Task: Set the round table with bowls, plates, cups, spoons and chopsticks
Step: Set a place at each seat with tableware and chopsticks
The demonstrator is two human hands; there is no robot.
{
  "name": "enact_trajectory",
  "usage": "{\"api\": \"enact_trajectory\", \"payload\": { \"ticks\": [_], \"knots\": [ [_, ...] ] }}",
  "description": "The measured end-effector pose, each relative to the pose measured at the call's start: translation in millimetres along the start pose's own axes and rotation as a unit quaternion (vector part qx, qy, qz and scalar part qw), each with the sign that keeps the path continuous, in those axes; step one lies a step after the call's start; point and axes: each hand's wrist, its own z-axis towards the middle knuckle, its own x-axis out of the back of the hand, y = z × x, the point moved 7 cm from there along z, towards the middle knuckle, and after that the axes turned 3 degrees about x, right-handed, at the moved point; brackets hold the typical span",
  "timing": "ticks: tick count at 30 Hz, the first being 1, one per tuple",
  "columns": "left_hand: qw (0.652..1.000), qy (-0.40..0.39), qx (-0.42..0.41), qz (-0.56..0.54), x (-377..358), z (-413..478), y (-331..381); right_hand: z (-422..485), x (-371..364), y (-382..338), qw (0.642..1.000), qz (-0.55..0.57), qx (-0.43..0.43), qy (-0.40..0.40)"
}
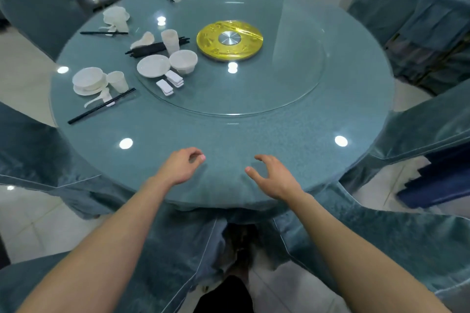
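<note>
Neither grip is holding anything: the left hand (pixel 181 168) is hanging with fingers loosely curled, thumb nearly meeting the forefinger, and the right hand (pixel 273 175) is sitting with fingers spread and relaxed. Both are hovering low over the near edge of the desk (pixel 229 134), forearms reaching straight in, palms down (looks to me like sizing up the next seat's spot). The spare stuff is sitting well apart from the hands on the glass turntable (pixel 279 89): stacked cups (pixel 170 40), bowls (pixel 183 60), plates (pixel 153 65), a chopsticks bundle (pixel 152 48) and spoons (pixel 142 40). I'm guessing it's parked there so it can spin round to each seat. Finished settings are running along the left rim, and the nearest setting (pixel 89 80) is showing bowl on plate with a cup just beside.
</note>
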Motion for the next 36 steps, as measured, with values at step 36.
{"api": "enact_trajectory", "payload": {
  "ticks": [36],
  "knots": [
    [0.963,-0.042,0.169,0.207,11.6,151.6,-59.6,361.8,-79.8,-120.1,0.955,-0.216,0.169,-0.114]
  ]
}}
